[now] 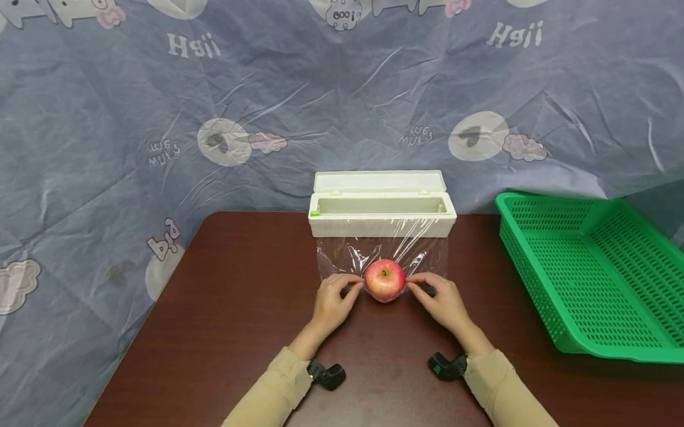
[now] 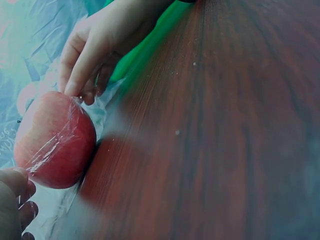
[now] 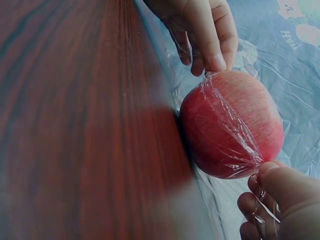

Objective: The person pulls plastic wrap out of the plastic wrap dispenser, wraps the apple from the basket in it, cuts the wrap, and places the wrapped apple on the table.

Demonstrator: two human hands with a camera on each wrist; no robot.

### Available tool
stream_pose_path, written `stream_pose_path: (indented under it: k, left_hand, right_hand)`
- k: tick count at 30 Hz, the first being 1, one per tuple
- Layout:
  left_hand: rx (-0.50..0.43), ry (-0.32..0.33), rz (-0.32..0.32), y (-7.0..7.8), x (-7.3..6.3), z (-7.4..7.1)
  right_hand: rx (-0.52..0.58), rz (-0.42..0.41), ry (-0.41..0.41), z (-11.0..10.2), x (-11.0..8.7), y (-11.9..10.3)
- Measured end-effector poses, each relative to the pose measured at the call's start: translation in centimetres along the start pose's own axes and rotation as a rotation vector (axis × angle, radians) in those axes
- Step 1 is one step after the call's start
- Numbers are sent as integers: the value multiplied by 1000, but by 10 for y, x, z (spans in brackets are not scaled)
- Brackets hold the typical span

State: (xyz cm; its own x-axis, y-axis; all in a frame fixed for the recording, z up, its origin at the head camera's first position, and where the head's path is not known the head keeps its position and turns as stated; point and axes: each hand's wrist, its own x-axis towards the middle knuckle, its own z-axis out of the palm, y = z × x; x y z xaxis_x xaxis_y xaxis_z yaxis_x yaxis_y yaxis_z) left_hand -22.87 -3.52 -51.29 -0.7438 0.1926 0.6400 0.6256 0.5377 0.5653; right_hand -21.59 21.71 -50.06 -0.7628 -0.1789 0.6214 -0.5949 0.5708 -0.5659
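Observation:
A red apple (image 1: 385, 280) sits on a sheet of clear cling film (image 1: 338, 254) on the table. The film's near edge is drawn up against the apple's front, showing as a creased band in both wrist views. My left hand (image 1: 332, 302) pinches the film at the apple's left side between thumb and forefinger. On the right side, my right hand (image 1: 444, 303) pinches the film the same way, as the right wrist view shows with the thumb (image 3: 272, 172) close against the apple. Behind the apple, the film runs back to a white cling film dispenser box (image 1: 383, 228) with its lid raised.
A green plastic basket (image 1: 572, 331) stands at the right side of the brown table (image 1: 237, 292). Behind the table hangs a blue-grey printed cloth (image 1: 344, 100). A small green piece (image 1: 315, 212) sits on the dispenser's left end.

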Motion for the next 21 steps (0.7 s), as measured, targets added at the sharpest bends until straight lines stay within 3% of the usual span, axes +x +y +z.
stream_pose_path:
  k: [9, 21]
  left_hand:
    - [-21, 24, -30, 2, 2, 7]
    - [-127, -38, -72, -1, 6, 11]
  right_hand:
    - [34, 82, -3, 4, 3, 0]
    - [131, 136, -6, 6, 4, 1]
